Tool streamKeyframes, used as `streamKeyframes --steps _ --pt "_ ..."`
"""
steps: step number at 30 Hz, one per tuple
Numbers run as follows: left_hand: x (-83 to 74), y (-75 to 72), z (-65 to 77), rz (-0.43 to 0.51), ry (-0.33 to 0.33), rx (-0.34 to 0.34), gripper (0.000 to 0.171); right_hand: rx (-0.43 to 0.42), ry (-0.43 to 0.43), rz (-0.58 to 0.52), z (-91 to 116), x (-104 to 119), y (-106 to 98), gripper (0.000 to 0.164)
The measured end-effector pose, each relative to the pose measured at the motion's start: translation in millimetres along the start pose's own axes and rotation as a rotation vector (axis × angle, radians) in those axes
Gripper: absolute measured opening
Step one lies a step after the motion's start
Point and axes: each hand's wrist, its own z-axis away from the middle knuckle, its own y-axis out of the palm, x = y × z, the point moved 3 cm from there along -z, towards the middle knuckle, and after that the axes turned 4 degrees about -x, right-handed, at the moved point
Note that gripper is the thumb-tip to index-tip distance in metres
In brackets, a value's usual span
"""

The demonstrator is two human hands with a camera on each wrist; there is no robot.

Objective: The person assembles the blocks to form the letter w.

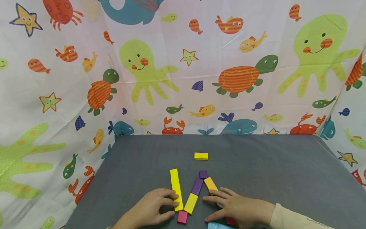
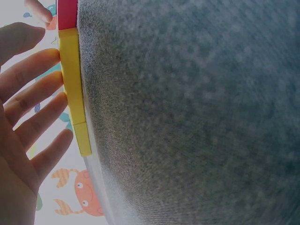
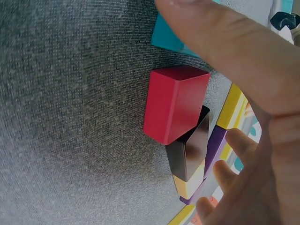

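My left hand (image 1: 155,205) lies beside a row of two yellow blocks (image 1: 178,197), its fingertips touching the nearer one. In the left wrist view the fingers are spread and nearly straight along this yellow block (image 2: 72,77). A pinkish-red block (image 1: 182,217) lies at the row's near end. From there a yellow block (image 1: 191,203), a purple block (image 1: 197,186) and a small purple block (image 1: 203,174) slant away. My right hand (image 1: 237,205) spreads over an orange-yellow block (image 1: 211,184), partly hiding it. Under that hand, a dark brown block (image 3: 194,150) and red block (image 3: 176,105) show.
A lone yellow block (image 1: 201,156) lies farther back on the grey cloth (image 1: 148,156). A light blue piece (image 1: 218,225) is cut off at the near edge, by the right thumb. Behind the table hangs a curtain (image 1: 183,86) printed with sea animals.
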Motion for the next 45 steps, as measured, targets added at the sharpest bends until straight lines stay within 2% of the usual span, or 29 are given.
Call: streamKeyframes --steps 5,10,15,17,19,21,23,30,37,41,45 --pt "0.1 0.0 -0.6 0.0 -0.019 0.013 0.03 -0.039 -0.03 0.011 0 2 0 0.065" --pt "0.2 1.0 -0.1 0.006 -0.023 0.01 0.03 -0.103 -0.032 -0.073 2 7 -1 0.058" --pt "0.4 0.9 0.6 0.002 -0.011 -0.003 0.03 -0.19 0.067 -0.288 12 10 -5 0.064" --pt "0.4 1.2 0.7 0.004 -0.013 -0.004 0.029 -0.233 0.13 -0.405 18 9 -7 0.07" --pt "0.4 1.5 0.6 0.005 -0.015 -0.004 0.029 -0.29 0.189 -0.464 25 7 -9 0.08" --pt "0.5 1.9 0.7 0.006 -0.018 -0.002 0.029 -0.346 0.257 -0.456 32 2 -11 0.085" --pt "0.1 1.7 0.7 0.008 -0.022 0.002 0.03 -0.398 0.324 -0.391 40 -3 -12 0.089" --pt "-0.3 1.4 0.0 0.017 -0.04 0.016 0.03 -0.571 0.472 -0.233 59 -23 -9 0.096" --pt "-0.4 -0.2 -0.1 0.02 -0.039 0.023 0.031 -0.59 0.658 -0.273 64 -46 3 0.1" --pt "-0.9 -0.4 -0.2 0.024 -0.042 0.026 0.031 -0.607 0.709 -0.241 66 -57 9 0.101" --pt "-0.9 0.1 -0.4 0.024 -0.054 0.035 0.031 -0.581 0.756 -0.203 68 -64 16 0.103"
